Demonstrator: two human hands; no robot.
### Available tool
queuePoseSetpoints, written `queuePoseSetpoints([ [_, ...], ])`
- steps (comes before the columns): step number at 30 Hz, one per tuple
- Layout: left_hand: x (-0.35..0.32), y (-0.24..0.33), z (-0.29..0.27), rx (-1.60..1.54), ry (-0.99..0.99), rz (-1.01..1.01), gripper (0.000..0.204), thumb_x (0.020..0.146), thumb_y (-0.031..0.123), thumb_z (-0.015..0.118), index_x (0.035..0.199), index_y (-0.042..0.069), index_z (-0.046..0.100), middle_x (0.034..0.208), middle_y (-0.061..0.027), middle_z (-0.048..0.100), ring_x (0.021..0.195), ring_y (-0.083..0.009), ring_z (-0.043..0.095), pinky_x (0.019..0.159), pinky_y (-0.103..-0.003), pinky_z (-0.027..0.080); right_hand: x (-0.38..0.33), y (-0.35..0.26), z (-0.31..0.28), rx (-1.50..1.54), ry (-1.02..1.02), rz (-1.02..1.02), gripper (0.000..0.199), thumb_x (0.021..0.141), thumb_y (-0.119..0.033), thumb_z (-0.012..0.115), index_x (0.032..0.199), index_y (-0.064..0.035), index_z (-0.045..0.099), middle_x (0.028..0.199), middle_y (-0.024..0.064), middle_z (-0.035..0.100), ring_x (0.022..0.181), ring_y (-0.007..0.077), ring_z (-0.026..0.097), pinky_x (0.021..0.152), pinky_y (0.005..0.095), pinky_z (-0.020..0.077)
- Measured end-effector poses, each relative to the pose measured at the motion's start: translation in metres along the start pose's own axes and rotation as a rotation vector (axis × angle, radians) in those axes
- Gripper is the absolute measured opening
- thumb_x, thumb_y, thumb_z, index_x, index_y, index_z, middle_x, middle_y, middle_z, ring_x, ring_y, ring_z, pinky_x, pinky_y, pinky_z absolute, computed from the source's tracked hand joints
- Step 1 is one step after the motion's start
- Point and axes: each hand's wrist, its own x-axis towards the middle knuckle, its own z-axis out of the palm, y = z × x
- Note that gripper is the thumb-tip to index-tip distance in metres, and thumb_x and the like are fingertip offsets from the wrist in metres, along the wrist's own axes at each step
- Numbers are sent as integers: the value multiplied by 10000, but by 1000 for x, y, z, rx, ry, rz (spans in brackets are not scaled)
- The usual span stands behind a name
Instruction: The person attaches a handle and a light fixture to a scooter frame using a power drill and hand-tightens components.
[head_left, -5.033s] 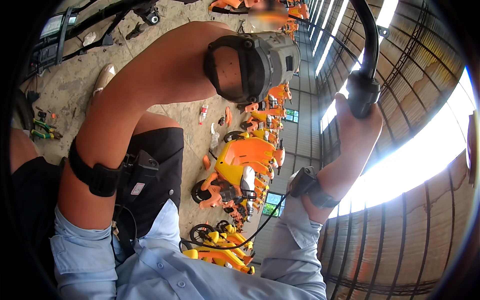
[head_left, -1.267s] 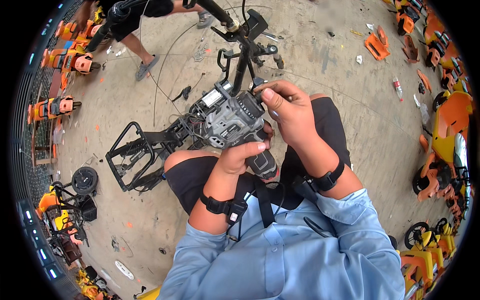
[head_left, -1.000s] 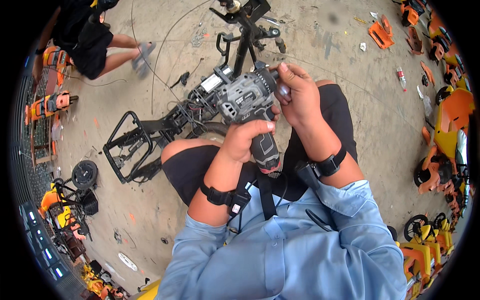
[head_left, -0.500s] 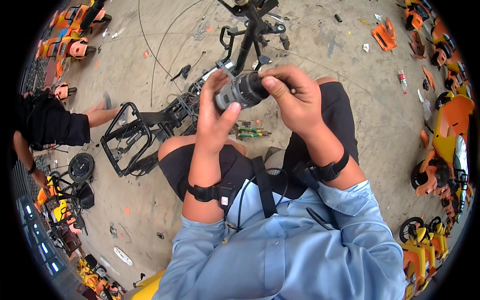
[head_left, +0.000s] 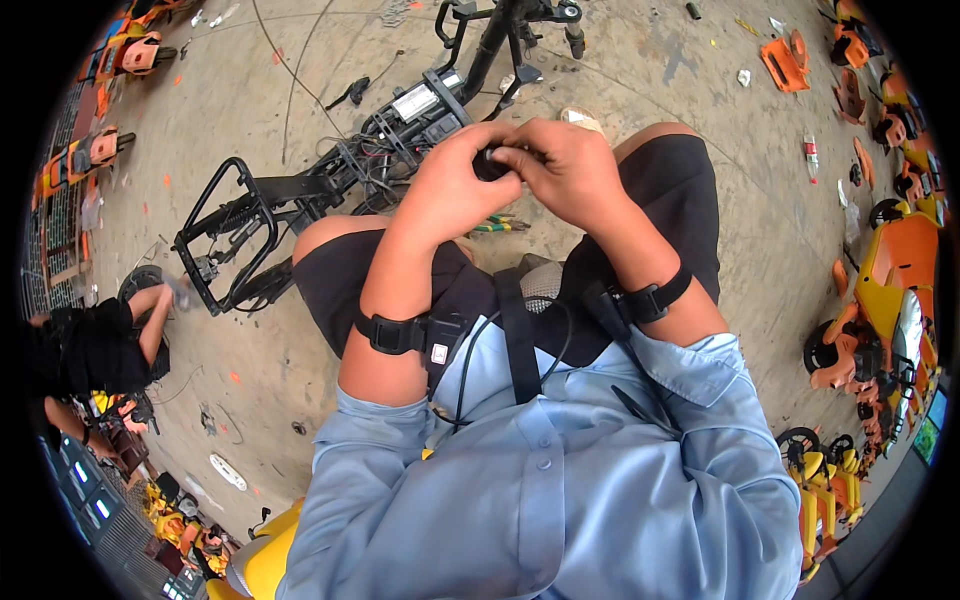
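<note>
The left hand (head_left: 452, 186) now covers more of the dark round part (head_left: 488, 166); beside it, the right hand (head_left: 566, 172) pinches this part, so both are occupied.

Frame (head_left: 305, 188) ahead-left of left hand (head_left: 450, 190); bottle (head_left: 811, 158) lies right of right hand (head_left: 572, 175).

Orange panel (head_left: 782, 68), red-labelled bottle (head_left: 811, 160), white oval piece (head_left: 228, 472), concrete floor (head_left: 260, 370)

The bare left hand (head_left: 455, 190) is held curled, thumb below the fingers; just beside it, the bare right hand (head_left: 568, 178) is turned inward — thumb and fingers pinched. The 2 bare forearms (head_left: 397, 285) are angled toward each other, elbows bent.
</note>
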Motion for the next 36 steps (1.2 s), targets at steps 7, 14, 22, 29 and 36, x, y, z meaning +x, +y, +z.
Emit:
queuePoseSetpoints([
  [7, 8, -14, 5, 178, 127, 14, 362, 803, 20, 710, 1165, 21, 717, 1131, -125, 738, 1016, -243, 709, 898, -335, 541, 3, 9, 5, -60, -15, -66, 187, 849, -234, 774, 846, -78, 671, 777, 106, 697, 716, 334, 683, 592, 438, 526],
  [14, 15, -7, 17, 340, 404, 290, 191, 798, 18, 663, 984, 3, 704, 1056, -106, 704, 982, -351, 665, 841, -415, 548, 11, 21, 11, 237, 6, 202, 203, 864, -237, 797, 876, -67, 687, 760, 130, 708, 684, 314, 693, 585, 388, 530],
  [22, 15, -8, 15, 351, 379, 166, 216, 808, 37, 728, 1019, 7, 696, 1041, -135, 705, 924, -331, 689, 802, -379, 551, 27, 18, -11, 239, 250, 90, 160, 891, -177, 789, 913, -46, 700, 803, 86, 710, 688, 152, 643, 630, 286, 503],
  [29, 12, -26, 2, 402, 456, -67, 303, 771, 144, 813, 1033, 10, 741, 1025, -181, 703, 909, -347, 690, 808, -398, 540, 19, 57, -26, -244, -349, 450, 354, 904, -364, 745, 987, -21, 719, 919, 186, 729, 878, 340, 703, 776, 437, 547],
  [36, 6, -23, -22, 450, 631, -43, 270, 779, 127, 818, 1006, 5, 740, 976, -157, 704, 898, -326, 679, 797, -388, 525, 10, 43, 9, -429, -448, 476, 446, 928, -385, 702, 1132, 11, 686, 1050, 194, 733, 1003, 359, 695, 843, 467, 541],
])
